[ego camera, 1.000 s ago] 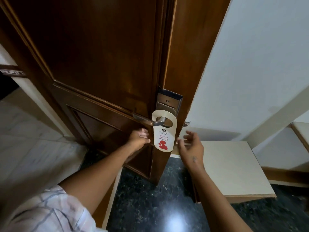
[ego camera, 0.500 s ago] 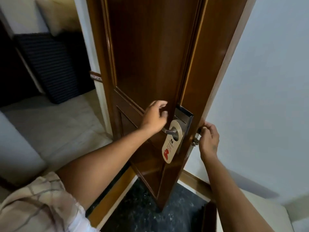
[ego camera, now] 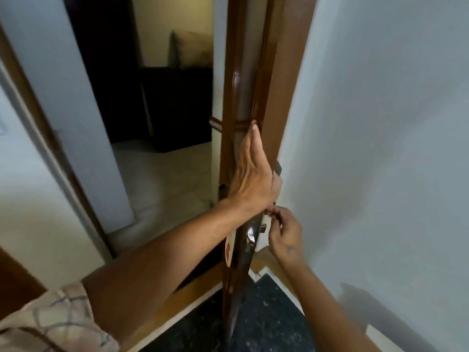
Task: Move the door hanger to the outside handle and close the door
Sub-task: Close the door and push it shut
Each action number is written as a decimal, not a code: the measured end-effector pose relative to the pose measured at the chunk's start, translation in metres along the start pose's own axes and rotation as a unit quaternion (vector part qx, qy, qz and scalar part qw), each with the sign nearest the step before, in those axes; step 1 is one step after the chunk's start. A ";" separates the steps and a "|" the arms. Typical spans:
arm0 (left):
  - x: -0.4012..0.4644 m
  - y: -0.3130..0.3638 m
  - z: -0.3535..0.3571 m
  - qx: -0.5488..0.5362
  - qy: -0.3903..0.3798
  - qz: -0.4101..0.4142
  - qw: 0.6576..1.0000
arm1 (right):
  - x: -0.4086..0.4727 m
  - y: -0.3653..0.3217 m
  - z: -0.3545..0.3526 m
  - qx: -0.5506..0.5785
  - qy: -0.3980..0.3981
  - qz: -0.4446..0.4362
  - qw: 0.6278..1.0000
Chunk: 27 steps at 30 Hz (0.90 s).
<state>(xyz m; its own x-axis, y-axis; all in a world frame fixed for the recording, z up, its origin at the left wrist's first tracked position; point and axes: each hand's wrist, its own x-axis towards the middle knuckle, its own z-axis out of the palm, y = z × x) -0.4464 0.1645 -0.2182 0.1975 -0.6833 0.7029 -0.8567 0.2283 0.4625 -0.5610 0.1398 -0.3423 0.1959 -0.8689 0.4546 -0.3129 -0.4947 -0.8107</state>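
The brown wooden door (ego camera: 243, 85) stands ajar and I see it almost edge-on. The cream door hanger (ego camera: 230, 246) with a red mark hangs on the door's left side, below my left forearm; the handle it hangs from is hidden. My left hand (ego camera: 251, 179) lies flat along the door's edge, fingers together and pointing up, thumb hooked round the right side. My right hand (ego camera: 285, 232) is on the door's right side, fingers curled on the handle there, which is mostly hidden. The metal latch plate (ego camera: 250, 235) shows between the hands.
A white wall (ego camera: 380, 148) runs close on the right of the door. The brown door frame (ego camera: 50, 138) stands at the left. Through the gap lie a pale floor (ego camera: 165, 186) and dark furniture (ego camera: 175, 105). Dark speckled floor (ego camera: 266, 313) is underfoot.
The door has swung until it shows edge-on. My left hand left the hanger-side handle and moved up onto the door's edge. My right hand stayed at the handle on the other side.
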 end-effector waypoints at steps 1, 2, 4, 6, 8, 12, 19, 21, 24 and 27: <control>-0.001 -0.008 -0.009 0.006 -0.001 0.004 1.000 | 0.006 -0.004 0.004 -0.038 -0.019 -0.031 0.999; -0.005 -0.022 -0.025 0.026 0.003 0.000 1.000 | 0.013 -0.010 0.018 -0.060 -0.054 -0.061 0.995; -0.009 -0.046 -0.051 0.067 0.006 -0.012 0.998 | 0.026 -0.018 0.043 -0.102 -0.126 -0.106 0.981; -0.012 -0.071 -0.077 0.111 0.002 -0.025 0.993 | 0.039 -0.021 0.068 -0.132 -0.185 -0.137 0.964; -0.015 -0.093 -0.103 0.159 0.006 -0.041 0.986 | 0.051 -0.020 0.091 -0.179 -0.240 -0.185 0.936; -0.018 -0.138 -0.151 0.320 0.049 -0.018 0.946 | 0.076 -0.035 0.154 -0.291 -0.341 -0.328 0.832; 0.004 -0.240 -0.216 0.504 0.027 -0.064 0.861 | 0.105 -0.084 0.297 -0.258 -0.392 -0.382 0.796; 0.012 -0.272 -0.229 0.524 0.045 -0.080 0.847 | 0.106 -0.090 0.336 -0.221 -0.375 -0.359 0.826; 0.028 -0.311 -0.243 0.535 0.047 -0.134 0.833 | 0.112 -0.104 0.391 -0.205 -0.389 -0.311 0.843; 0.045 -0.347 -0.252 0.543 0.032 -0.193 0.817 | 0.122 -0.116 0.440 -0.211 -0.406 -0.287 0.842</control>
<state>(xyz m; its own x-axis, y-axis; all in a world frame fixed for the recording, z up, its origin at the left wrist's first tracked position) -0.0203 0.2298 -0.2108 0.5474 -0.5135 0.6607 -0.6358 -0.7686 -0.0707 -0.0921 0.0978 -0.3551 0.9442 -0.2715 0.1865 -0.2187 -0.9401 -0.2614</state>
